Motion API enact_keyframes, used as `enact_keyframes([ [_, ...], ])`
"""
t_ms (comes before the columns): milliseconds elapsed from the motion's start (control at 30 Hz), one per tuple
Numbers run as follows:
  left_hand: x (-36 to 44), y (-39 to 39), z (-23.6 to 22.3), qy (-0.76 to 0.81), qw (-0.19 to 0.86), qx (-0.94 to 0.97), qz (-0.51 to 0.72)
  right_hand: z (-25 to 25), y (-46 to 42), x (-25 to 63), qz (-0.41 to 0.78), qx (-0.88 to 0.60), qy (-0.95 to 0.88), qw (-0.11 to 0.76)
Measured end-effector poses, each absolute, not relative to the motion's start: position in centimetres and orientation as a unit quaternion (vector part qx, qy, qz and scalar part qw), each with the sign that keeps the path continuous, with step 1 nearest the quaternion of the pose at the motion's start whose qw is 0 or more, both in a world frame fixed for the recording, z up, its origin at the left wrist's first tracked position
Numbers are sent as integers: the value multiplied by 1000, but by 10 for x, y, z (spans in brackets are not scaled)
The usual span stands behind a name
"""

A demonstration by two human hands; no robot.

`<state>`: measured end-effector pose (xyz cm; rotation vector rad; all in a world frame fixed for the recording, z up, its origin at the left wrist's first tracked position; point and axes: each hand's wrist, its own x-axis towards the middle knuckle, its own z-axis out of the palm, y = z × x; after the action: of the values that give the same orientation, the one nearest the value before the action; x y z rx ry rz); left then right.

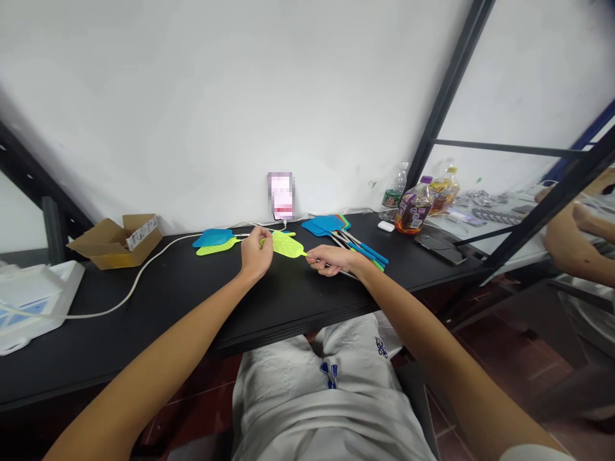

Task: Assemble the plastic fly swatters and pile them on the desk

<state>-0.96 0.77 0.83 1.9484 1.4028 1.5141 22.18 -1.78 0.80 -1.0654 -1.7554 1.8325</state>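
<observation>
A yellow-green fly swatter (287, 246) is stretched between my two hands above the black desk. My left hand (257, 255) is closed at the far edge of its mesh head, the fingertips partly hidden. Around the metal handle, just below the head, the fingers of my right hand (331, 259) are wrapped. Left of my left hand lie a blue fly swatter (214, 237) and another yellow-green swatter (211, 248), their handles running behind that hand. Beyond my right hand, several fly swatters (323, 224) are stacked, blue on top, with metal shafts and coloured grips.
A phone (282, 195) leans on the wall, its cable (144, 269) crossing the desk. An open cardboard box (118, 242) and a white device (41, 301) stand left. Right are bottles (414, 206), a white case (385, 226), a dark phone (439, 249) and another person's arm (569, 237) beyond the frame.
</observation>
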Motion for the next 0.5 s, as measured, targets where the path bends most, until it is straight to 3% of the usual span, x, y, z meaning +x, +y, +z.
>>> enact_keyframes([
  [500,-9,10,7,488,137,667,546,5,-13,225,647,-384,-635,177],
])
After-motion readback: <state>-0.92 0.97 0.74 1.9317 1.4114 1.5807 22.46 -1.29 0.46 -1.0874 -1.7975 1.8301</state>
